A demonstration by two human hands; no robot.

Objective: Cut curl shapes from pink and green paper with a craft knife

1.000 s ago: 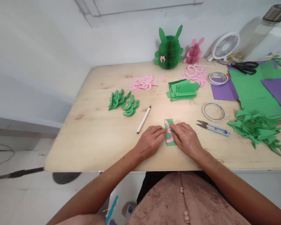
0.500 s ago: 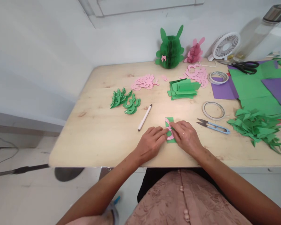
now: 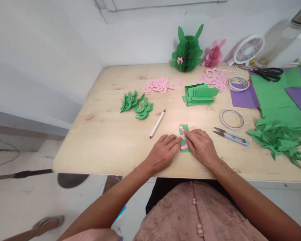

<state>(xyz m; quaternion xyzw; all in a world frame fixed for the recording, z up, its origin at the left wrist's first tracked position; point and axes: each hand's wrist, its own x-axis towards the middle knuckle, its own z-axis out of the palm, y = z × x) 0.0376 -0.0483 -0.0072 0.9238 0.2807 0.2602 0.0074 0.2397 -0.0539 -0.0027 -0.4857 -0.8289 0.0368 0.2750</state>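
Observation:
A small green paper strip (image 3: 185, 150) lies on the table before me, with a curved pink paper cut-out (image 3: 184, 146) on top. From the left, the bent fingertips of my left hand (image 3: 165, 151) hold the cut-out's edge. My right hand (image 3: 202, 145) is closed from the other side, thumb and fingers at the cut-out's middle. The fingertips hide part of the pink shape. A white pen (image 3: 157, 124) lies up and left of my left hand. Blue-handled thread snips (image 3: 232, 136) lie right of my right hand.
Pink cut-outs (image 3: 158, 85), green cut-outs (image 3: 142, 108) and folded green strips (image 3: 200, 94) lie farther back. Tape rolls (image 3: 232, 119), green scraps (image 3: 278, 139) and black scissors (image 3: 268, 73) are at right. Paper rabbits (image 3: 189, 55) and a fan (image 3: 248, 50) stand by the wall.
The view has shifted slightly, so the table's things appear farther right. Both hands stay at the strip, and the pink cut-out sits slightly differently on it. A person's foot now shows at lower left.

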